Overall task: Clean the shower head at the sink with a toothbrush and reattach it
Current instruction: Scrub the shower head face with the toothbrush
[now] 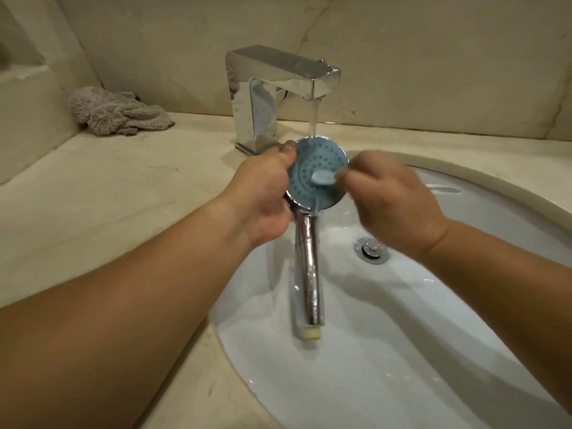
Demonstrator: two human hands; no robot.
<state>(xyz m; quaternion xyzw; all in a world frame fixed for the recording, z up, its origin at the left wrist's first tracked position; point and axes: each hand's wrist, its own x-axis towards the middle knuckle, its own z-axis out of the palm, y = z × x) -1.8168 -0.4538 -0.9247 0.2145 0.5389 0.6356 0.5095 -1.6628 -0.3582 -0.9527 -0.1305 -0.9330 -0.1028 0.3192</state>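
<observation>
The shower head point(312, 161), with a round blue face and a chrome handle pointing down towards me, is held over the white sink point(387, 320). My left hand point(266, 193) grips its left rim and neck. My right hand point(393, 193) pinches a toothbrush point(323, 178), whose light blue head lies against the blue face. Most of the toothbrush handle is hidden in my fingers. Water runs from the chrome tap point(278, 85) onto the top of the face.
A crumpled grey cloth point(117, 113) lies on the beige stone counter point(93, 205) at the back left, near the wall. The chrome drain plug point(370, 249) sits in the basin below my right wrist.
</observation>
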